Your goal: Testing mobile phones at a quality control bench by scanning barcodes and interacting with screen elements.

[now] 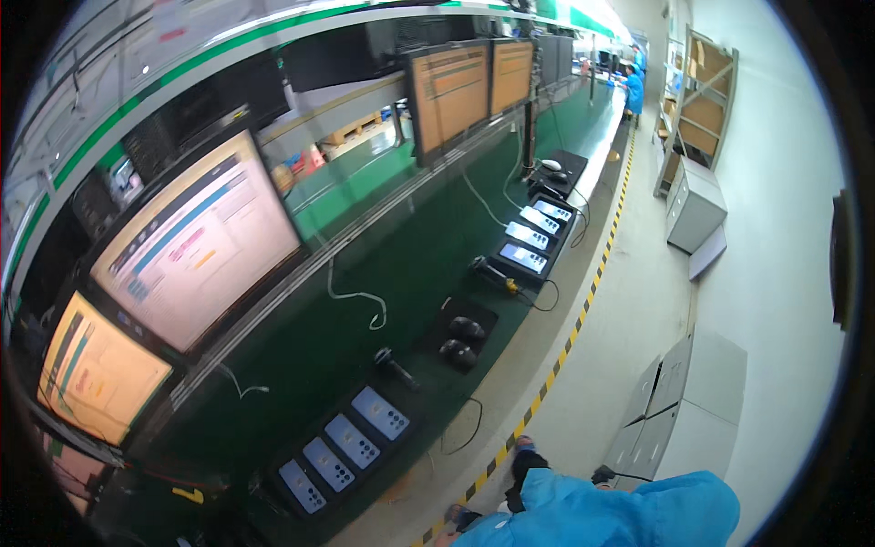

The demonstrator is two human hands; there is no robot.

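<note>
My blue sleeves and coat point(602, 510) fill the lower right. A small patch of my left hand point(446, 540) shows at the bottom edge, its fingers hidden. My right hand point(603, 486) is barely visible at the coat's upper edge, beside a small black object point(603, 474) with a dark cable; I cannot tell whether it holds this. Neither hand touches the bench. Several bluish phones point(349, 441) lie in a row on a black tray at the near end of the green bench point(301, 365). A black handheld scanner point(396, 368) lies just beyond them.
Farther along are a black mat point(463, 334) with two dark rounded objects, another scanner point(492, 272), more phones point(524, 256) and a white mouse point(551, 166). Lit monitors point(200, 242) line the back. Grey cabinets point(684, 401) stand right, past yellow-black floor tape point(570, 342). People in blue point(634, 89) are far off.
</note>
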